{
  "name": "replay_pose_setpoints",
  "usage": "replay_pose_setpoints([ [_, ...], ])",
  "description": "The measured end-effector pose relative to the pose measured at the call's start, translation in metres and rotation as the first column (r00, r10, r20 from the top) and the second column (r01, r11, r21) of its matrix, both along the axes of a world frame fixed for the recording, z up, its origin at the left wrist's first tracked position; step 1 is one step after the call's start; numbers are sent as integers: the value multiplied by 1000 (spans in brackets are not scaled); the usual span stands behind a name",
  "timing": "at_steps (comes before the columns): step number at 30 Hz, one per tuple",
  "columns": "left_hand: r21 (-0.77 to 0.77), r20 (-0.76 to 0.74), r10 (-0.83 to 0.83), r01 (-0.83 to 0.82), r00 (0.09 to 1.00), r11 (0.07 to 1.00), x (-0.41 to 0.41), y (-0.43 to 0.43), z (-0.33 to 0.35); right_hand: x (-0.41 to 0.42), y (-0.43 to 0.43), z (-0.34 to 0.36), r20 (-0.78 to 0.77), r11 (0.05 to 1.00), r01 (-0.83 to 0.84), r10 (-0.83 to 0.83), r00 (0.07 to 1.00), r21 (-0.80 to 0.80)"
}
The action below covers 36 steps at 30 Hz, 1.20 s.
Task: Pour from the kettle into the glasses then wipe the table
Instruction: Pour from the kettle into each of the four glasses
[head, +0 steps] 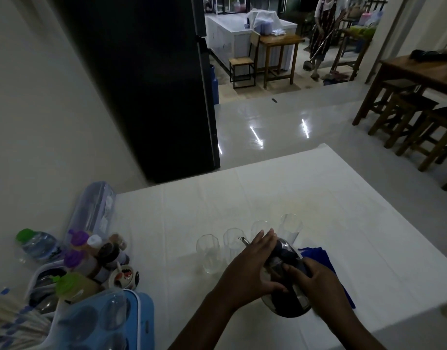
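A shiny metal kettle (285,296) with a dark handle is tilted forward over the white table (343,210), its thin spout (243,240) aimed at the second glass from the left. My right hand (316,279) grips the kettle's handle from the right. My left hand (252,263) lies flat on the kettle's top and left side. Several clear glasses stand in a row: the leftmost glass (208,252), the second glass (232,242), a third glass (260,227) partly behind my fingers, and the tall rightmost glass (290,227). A blue cloth (318,255) lies under my right hand.
At the left stand condiment bottles (91,251), a water bottle (36,245), a clear container (93,210), a small bowl (124,275) and a blue tray (131,322) with upturned glasses. A black fridge (154,84) rises behind. Wooden stools (414,122) stand right. A person (326,24) sweeps far back.
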<state>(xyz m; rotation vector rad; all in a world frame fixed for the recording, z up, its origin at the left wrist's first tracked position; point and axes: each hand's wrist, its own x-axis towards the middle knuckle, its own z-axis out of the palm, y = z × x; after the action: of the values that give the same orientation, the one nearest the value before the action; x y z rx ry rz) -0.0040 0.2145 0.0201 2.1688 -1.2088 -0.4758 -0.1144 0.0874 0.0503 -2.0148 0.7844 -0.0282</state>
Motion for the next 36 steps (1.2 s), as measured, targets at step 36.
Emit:
replay_pose_setpoints([
  [36, -35, -56, 59, -61, 997, 998, -5, -1, 4, 3, -6, 16, -40, 999, -47, 46, 998, -13],
])
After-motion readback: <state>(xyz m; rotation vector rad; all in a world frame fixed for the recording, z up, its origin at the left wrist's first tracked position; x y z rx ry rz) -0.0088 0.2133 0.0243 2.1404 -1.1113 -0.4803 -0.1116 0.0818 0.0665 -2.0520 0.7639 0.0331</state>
